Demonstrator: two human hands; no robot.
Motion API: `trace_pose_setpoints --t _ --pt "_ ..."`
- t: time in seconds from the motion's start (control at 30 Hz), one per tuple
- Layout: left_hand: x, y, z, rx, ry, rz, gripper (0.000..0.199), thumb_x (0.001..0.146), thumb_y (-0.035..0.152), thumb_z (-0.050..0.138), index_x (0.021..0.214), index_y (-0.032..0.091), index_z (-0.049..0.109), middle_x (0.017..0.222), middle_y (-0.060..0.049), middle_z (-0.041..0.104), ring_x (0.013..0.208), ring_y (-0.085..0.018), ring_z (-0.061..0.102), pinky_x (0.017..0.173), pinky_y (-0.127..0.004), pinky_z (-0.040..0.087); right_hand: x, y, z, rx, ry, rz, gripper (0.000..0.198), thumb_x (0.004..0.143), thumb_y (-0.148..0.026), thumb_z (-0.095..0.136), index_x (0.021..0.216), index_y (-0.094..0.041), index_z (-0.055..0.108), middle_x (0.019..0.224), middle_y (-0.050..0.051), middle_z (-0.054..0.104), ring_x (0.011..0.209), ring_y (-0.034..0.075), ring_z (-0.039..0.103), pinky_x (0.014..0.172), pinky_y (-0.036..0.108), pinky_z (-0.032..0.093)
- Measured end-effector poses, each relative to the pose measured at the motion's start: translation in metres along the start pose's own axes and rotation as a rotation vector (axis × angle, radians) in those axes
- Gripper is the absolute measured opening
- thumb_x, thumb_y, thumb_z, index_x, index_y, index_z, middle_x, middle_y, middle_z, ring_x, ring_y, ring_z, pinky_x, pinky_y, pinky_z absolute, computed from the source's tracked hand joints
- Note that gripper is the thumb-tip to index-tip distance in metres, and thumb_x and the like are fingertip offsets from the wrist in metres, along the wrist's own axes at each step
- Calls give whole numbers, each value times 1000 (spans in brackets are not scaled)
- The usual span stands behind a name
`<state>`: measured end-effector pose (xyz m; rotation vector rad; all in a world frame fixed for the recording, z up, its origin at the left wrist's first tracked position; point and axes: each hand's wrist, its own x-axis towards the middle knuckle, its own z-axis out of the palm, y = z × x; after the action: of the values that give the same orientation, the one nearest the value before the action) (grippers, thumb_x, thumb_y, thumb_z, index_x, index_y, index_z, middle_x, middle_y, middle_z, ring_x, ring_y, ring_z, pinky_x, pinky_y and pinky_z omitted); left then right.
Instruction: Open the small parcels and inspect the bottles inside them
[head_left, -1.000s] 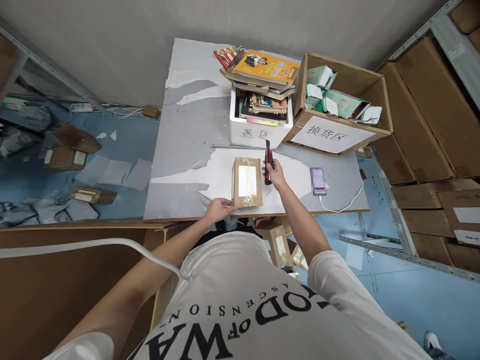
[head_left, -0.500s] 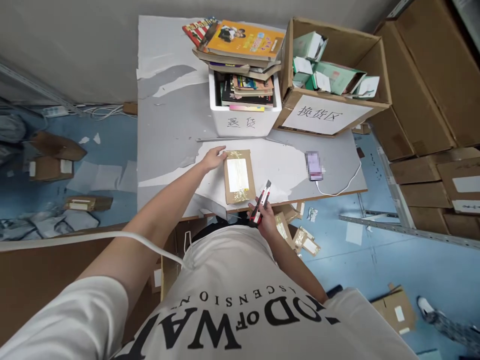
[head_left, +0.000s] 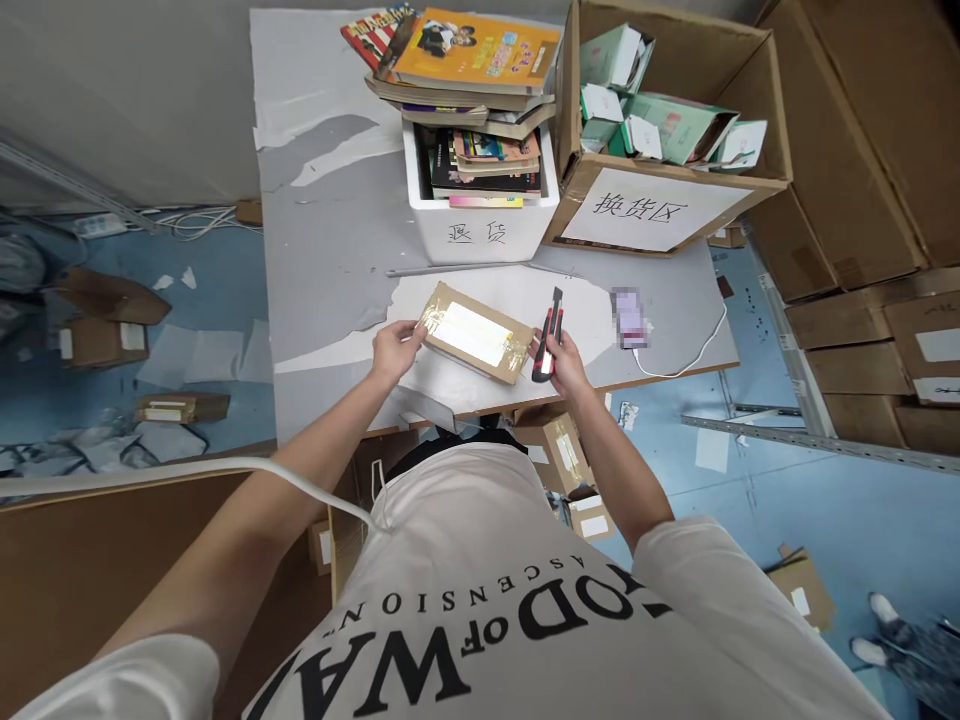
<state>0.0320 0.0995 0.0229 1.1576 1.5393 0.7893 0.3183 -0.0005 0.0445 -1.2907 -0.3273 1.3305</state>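
Sensibly, our left hand [head_left: 397,350] grips the likely stiff, lightweight brown cardboard parcel [head_left: 472,334] by its end, our right hand [head_left: 568,364] a slim black-and-red cutter [head_left: 550,335].

Near the tabletop's [head_left: 322,250] front edge, a closed brown cardboard box [head_left: 474,334], oblong, turned aslant, right end nearer that edge than left; hard to tell whether resting or slightly lifted. White label [head_left: 466,330] facing up, shiny tape [head_left: 517,354] across both ends. Just to its right, gripped: a red-and-black box cutter [head_left: 553,325], tip towards the back edge.
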Motion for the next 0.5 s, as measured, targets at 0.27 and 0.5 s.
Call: trace_pose_setpoints --t 0.27,0.5 --pt "-58 -25 2 -73 134 -114 52 71 51 68 104 11 61 102 -14 69 92 -23 66 71 -33 57 64 -13 25 -167 -195 33 22 77 -31 66 93 -24 53 92 -1 69 71 12 65 72 30 58" --pt "-55 -4 -12 395 132 123 63 74 43 64 129 16 47 126 -16 58 117 -30 55 97 -42 44 39 -8 0 -307 -138 -69 30 77 -34 65 103 -23 55 101 2 66 73 12 67 66 28 57"
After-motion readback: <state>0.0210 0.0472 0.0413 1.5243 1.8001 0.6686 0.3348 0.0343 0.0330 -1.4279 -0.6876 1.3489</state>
